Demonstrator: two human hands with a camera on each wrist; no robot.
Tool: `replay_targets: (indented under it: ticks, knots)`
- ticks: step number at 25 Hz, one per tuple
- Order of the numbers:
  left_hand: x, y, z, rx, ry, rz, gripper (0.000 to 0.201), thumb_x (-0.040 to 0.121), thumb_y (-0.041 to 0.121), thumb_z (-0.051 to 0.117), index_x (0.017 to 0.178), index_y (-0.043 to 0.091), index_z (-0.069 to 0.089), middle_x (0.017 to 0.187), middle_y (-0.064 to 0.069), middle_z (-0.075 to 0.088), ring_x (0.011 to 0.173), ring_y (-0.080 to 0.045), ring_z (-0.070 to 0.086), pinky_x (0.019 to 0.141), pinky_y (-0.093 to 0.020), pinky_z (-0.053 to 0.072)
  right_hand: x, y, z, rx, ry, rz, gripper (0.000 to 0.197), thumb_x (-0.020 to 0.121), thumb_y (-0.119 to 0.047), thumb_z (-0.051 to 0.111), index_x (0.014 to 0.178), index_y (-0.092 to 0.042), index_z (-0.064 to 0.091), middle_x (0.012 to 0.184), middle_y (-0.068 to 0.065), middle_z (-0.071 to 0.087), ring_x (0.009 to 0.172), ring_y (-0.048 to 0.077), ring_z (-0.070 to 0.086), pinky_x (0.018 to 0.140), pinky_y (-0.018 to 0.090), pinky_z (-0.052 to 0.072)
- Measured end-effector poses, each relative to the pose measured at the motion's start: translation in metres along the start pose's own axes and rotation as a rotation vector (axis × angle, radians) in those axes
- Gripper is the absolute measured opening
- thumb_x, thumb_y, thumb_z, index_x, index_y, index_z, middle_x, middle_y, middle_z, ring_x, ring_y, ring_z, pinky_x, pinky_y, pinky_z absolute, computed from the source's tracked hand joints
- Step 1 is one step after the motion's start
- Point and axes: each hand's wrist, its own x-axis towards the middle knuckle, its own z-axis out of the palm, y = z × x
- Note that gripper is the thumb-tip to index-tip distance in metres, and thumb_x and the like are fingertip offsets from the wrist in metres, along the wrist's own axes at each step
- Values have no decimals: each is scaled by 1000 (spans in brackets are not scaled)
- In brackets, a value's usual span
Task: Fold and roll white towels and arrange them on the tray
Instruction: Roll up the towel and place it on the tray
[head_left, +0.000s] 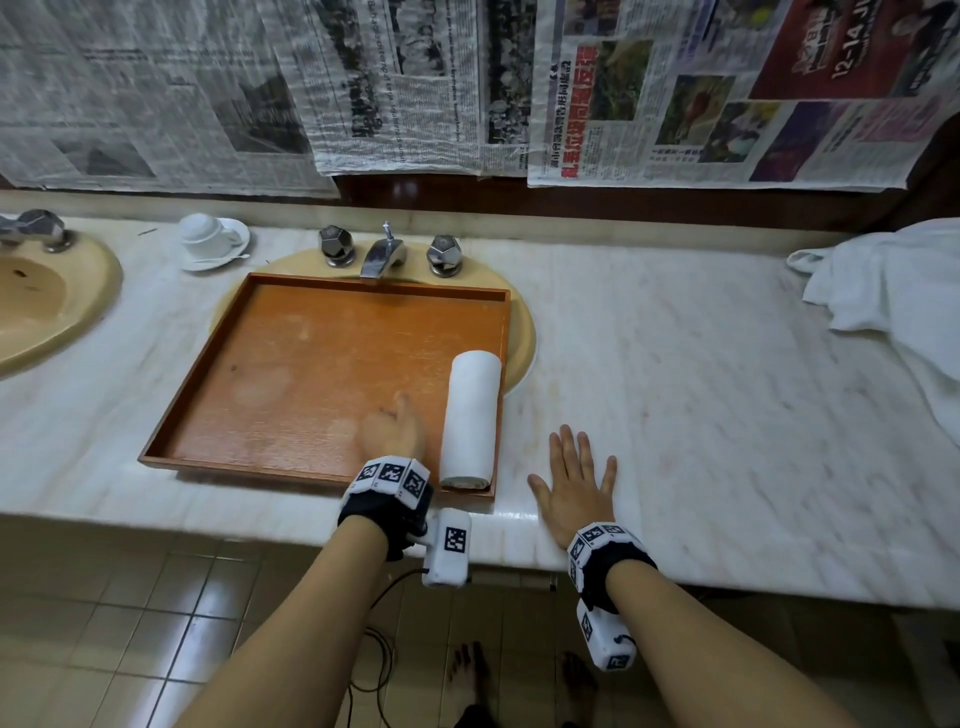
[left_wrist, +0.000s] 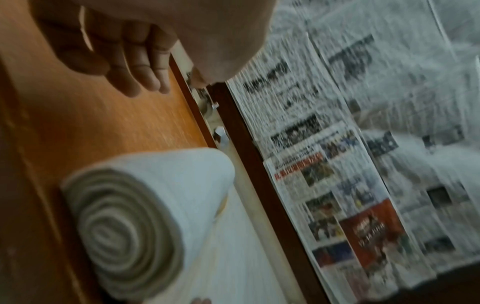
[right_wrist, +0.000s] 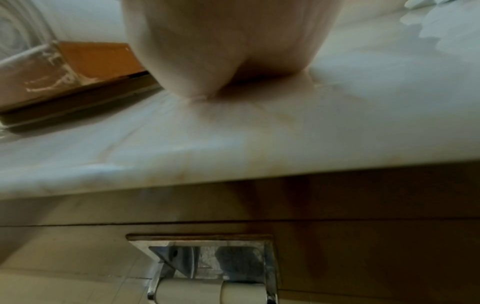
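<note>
On the marble counter (head_left: 675, 364), a wooden tray (head_left: 291, 374) is sitting over the middle sink, and one rolled white towel (head_left: 470, 418) is lying inside it along its right wall, its spiral end facing you. You are hovering your left hand (head_left: 395, 428) over the tray floor just left of the roll, fingers loosely bent and gripping nothing. You are resting your right hand (head_left: 574, 483) flat on the counter just right of the tray, fingers spread and straight, holding nothing. A heap of unfolded white towels (head_left: 888, 291) is lying at the counter's far right, well apart from both hands. An upturned cup on a saucer (head_left: 213, 241) is standing behind the tray's left corner.
</note>
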Motion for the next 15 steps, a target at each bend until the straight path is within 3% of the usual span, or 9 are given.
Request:
replay_targets:
  ticks: [3, 7, 10, 13, 15]
  knots:
    - [5, -20, -30, -15, -32, -203, 42, 92, 38, 52, 96, -2, 67, 96, -13, 68, 76, -28, 59, 61, -31, 40, -1, 0, 0, 8, -5, -4, 68, 101, -52, 13, 151, -20, -19, 156, -5, -30, 143, 16, -28, 115, 55, -16]
    - [-7, -44, -45, -85, -297, -392, 38, 96, 35, 48, 97, 0, 62, 62, -8, 57, 49, -18, 48, 34, -20, 34, -1, 0, -2, 13, -15, -5, 68, 101, -53, 12, 151, -20, -20, 156, -6, -31, 144, 16, -28, 115, 54, -15]
    - [-15, -61, -44, -133, -382, -475, 44, 95, 40, 51, 107, -2, 57, 61, -12, 59, 49, -22, 51, 34, -20, 38, -1, -1, -2, 6, -28, -2, 68, 101, -53, 11, 151, -21, -20, 156, -6, -31, 144, 17, -28, 116, 55, -14]
    - [-15, -69, -36, -184, -429, -516, 43, 93, 45, 50, 109, 6, 58, 67, -16, 68, 47, -22, 55, 37, -20, 39, -1, 0, -3, 10, -43, 1, 68, 101, -54, 12, 151, -21, -19, 156, -6, -30, 144, 17, -27, 116, 54, -14]
    - [-12, -67, -31, -270, -399, -515, 33, 97, 35, 48, 109, 6, 59, 67, -15, 67, 40, -18, 52, 33, -17, 35, 0, 1, -4, 9, -52, -2, 69, 101, -54, 13, 151, -21, -19, 156, -6, -30, 144, 17, -27, 116, 54, -14]
